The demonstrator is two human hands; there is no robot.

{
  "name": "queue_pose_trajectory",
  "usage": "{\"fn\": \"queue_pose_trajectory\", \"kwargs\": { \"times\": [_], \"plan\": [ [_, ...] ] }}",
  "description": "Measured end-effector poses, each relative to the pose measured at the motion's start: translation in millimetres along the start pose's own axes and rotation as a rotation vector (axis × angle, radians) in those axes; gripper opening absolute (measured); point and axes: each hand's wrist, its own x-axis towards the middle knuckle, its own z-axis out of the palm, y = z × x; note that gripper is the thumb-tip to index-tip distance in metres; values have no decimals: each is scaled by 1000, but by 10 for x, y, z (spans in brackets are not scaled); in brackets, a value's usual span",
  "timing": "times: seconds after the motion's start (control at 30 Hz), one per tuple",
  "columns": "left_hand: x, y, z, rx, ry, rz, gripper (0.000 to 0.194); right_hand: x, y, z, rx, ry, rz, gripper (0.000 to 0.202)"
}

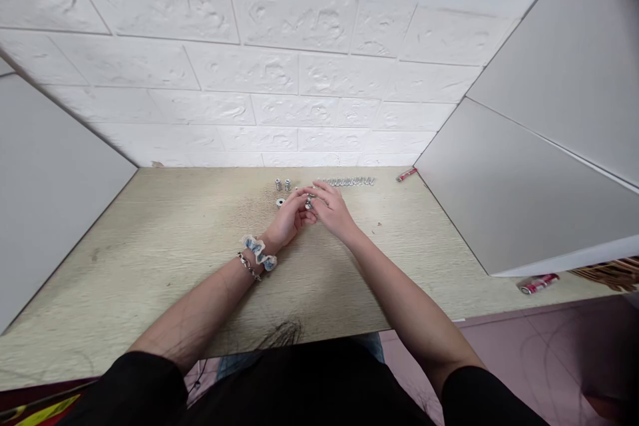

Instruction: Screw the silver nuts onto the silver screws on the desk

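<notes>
My left hand [288, 219] and my right hand [331, 211] meet over the middle of the wooden tabletop. Between their fingertips is a small shiny metal part [309, 202], mostly hidden, so its exact kind does not show. Both hands are closed around it. A metal ring [280, 203], like a washer, lies just left of my left fingers. Behind it stand two small ridged metal pieces [283, 185] side by side. A row of several small screws [352, 182] stretches along the table behind my right hand, its left end partly covered by the fingers.
A white brick-pattern wall [274, 73] closes off the back. Grey panels flank the left [54, 193] and right [504, 193]. One red cylinder [407, 174] lies at the back right corner, another red cylinder [539, 284] by the front right edge, near a brown woven item [606, 273].
</notes>
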Motion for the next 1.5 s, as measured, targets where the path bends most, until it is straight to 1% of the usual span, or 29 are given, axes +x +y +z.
{"fn": "queue_pose_trajectory", "kwargs": {
  "times": [0.1, 0.23, 0.33, 0.47, 0.53, 0.67, 0.77, 0.8, 0.9, 1.0, 1.1, 1.17, 1.27, 1.37, 1.5],
  "plan": [
    [5, -3, 2, -25, 9, 7, 31, -9, 11, 36, -43, -42, -46, 25],
    [8, -5, 3, -21, 18, 12, 32, -15, -30, 10, -60, 0, -36, 12],
    [8, -13, -1, 2, 23, 10, 33, -19, -63, -15, -80, 36, -19, 19],
    [16, -29, -16, -3, 29, 17, 29, -30, -57, 3, -99, -43, -38, 30],
    [22, -33, -22, -15, 28, 18, 28, -33, -38, 23, -109, -82, -44, 32],
    [24, -27, -20, -28, 44, 16, 31, -35, -23, 30, -120, -96, -58, 25],
    [11, -18, -9, -2, 48, 7, 29, -41, -54, 4, -100, -35, -26, 12],
    [5, -16, -5, 13, 39, 2, 27, -44, -70, -5, -93, -11, -10, 11],
    [-6, -17, 3, 31, 24, 1, 25, -50, -103, -19, -89, 14, 12, 20],
    [-4, -22, 4, 11, 31, 22, 25, -48, -94, -2, -105, -42, 5, 30],
    [9, -28, -3, -1, 38, 27, 29, -44, -61, 23, -117, -113, -15, 31],
    [18, -29, -11, -5, 56, 21, 31, -44, -49, 28, -112, -120, -27, 29],
    [25, -19, -22, -27, 88, 25, 32, -46, -58, 11, -85, -80, -32, 27],
    [19, -2, -22, -39, 103, 27, 33, -41, -75, -23, -40, -24, -13, 21],
    [5, 13, -12, -21, 96, 8, 36, -25, -65, -45, 10, 58, -2, 28]
  ]
}}
